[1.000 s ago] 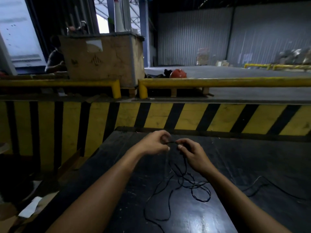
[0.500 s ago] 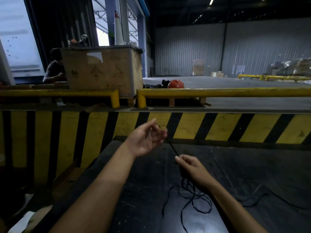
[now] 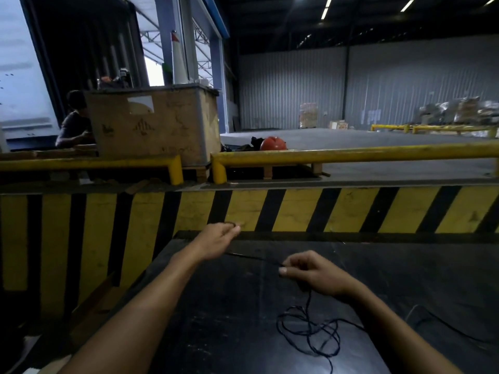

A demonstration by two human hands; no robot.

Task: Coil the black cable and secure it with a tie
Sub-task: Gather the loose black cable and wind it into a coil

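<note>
I pinch the black cable [image 3: 307,323] in both hands, left hand [image 3: 216,240] and right hand [image 3: 310,273] apart, so the stretch between stays straight for coiling.

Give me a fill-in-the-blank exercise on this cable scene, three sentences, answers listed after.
1. The stretch of black cable is held between the left hand and the ____ hand.
2. The loose tangle of cable lies on the ____ table.
3. The barrier behind the table is striped black and ____.

Missing words: right; black; yellow
</note>
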